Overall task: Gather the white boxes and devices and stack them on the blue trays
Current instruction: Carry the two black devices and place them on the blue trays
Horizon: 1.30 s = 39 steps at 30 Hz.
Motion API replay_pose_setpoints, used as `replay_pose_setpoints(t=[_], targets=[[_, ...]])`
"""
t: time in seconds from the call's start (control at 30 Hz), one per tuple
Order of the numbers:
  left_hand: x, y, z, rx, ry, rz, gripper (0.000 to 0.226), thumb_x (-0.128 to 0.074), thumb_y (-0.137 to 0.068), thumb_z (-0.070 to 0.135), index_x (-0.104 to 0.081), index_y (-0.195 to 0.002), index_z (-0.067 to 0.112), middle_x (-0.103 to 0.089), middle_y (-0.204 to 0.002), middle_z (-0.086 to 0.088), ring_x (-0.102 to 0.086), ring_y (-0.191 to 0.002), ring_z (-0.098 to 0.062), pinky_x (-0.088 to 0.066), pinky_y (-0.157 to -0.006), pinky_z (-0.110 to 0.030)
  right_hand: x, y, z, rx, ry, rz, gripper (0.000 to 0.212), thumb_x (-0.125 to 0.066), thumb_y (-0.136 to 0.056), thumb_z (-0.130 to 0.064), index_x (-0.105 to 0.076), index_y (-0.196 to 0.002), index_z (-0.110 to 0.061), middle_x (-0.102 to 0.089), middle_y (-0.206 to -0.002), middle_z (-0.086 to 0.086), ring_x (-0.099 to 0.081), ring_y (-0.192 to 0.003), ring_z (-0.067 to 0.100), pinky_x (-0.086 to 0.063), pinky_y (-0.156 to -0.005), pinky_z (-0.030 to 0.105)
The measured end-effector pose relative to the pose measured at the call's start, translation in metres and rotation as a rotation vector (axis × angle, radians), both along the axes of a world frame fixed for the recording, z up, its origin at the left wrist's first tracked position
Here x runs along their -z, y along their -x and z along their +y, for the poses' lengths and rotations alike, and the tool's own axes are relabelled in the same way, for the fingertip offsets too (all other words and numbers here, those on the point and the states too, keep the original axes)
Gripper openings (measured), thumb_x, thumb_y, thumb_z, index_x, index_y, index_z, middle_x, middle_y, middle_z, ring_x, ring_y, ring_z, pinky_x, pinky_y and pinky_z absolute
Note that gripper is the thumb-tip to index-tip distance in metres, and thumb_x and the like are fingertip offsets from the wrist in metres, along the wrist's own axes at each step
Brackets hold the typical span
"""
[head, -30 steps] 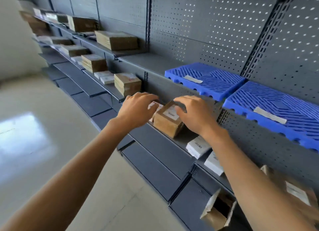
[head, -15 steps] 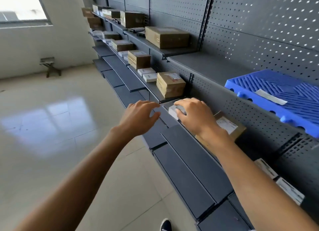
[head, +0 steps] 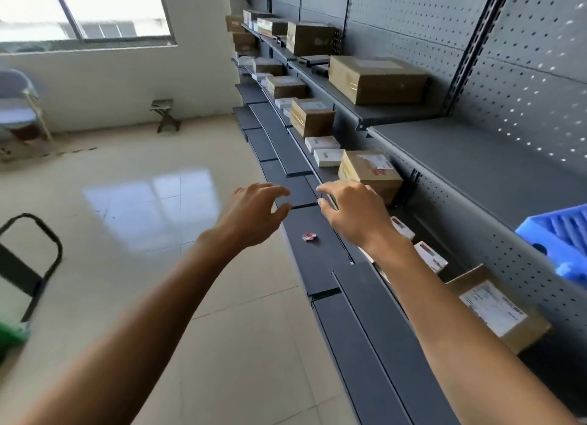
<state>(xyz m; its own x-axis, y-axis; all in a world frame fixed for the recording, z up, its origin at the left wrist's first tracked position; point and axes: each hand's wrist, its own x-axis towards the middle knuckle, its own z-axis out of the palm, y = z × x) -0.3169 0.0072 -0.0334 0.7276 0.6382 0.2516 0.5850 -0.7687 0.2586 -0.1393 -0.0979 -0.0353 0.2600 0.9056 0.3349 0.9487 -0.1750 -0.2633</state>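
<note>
While both arms reach along grey shelving, the left hand [head: 254,211] and right hand [head: 351,211] hover apart, fingers spread, holding nothing. Two white boxes [head: 327,151] lie on the shelf [head: 317,170] just beyond the right hand, beside a brown carton [head: 370,172]. A blue tray [head: 562,234] sits on the higher shelf at right.

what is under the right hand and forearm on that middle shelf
Two white boxes with red-printed labels peek out beside the right hand and forearm, lying on the grey shelf. The arm covers their near ends, so anything beneath it is hidden.
</note>
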Motion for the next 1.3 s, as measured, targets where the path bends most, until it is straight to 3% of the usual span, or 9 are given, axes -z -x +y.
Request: replay_pose_setpoints(t=[0.3, 0.77, 1.3], targets=[[0.024, -0.002, 0.107, -0.093, 0.053, -0.042, 0.035, -0.055, -0.101, 0.041, -0.066, -0.130, 0.025, -0.067, -0.132, 0.002, -0.064, -0.118, -0.024, -0.051, -0.098, -0.043, 0.022, -0.012, 0.118, -0.069, 0.101, 0.005, 0.033, -0.058, -0.100, -0.031, -0.065, -0.130, -0.021, -0.069, -0.127, 0.002, -0.061, -0.119, 0.024, -0.049, -0.101, 0.043], [0.025, 0.000, 0.354, -0.099, 0.073, -0.094, 0.034, -0.057, -0.100, 0.040, -0.066, -0.130, 0.027, -0.069, -0.128, 0.005, -0.062, -0.118, -0.022, -0.049, -0.094, -0.039, 0.014, -0.011, 0.351, -0.052, 0.073, 0.085, 0.039, -0.062, -0.096, -0.031, -0.062, -0.134, -0.021, -0.065, -0.134, 0.000, -0.058, -0.124, 0.023, -0.047, -0.104, 0.048], [0.022, -0.127, 0.546, 0.008, 0.069, -0.060, 0.035, -0.057, -0.101, 0.038, -0.065, -0.131, 0.024, -0.066, -0.134, 0.004, -0.061, -0.122, -0.021, -0.047, -0.099, -0.040, 0.028, -0.121, 0.543, 0.030, 0.042, 0.147, 0.039, -0.059, -0.099, -0.030, -0.061, -0.137, -0.020, -0.064, -0.135, 0.002, -0.058, -0.125, 0.023, -0.048, -0.102, 0.040]])
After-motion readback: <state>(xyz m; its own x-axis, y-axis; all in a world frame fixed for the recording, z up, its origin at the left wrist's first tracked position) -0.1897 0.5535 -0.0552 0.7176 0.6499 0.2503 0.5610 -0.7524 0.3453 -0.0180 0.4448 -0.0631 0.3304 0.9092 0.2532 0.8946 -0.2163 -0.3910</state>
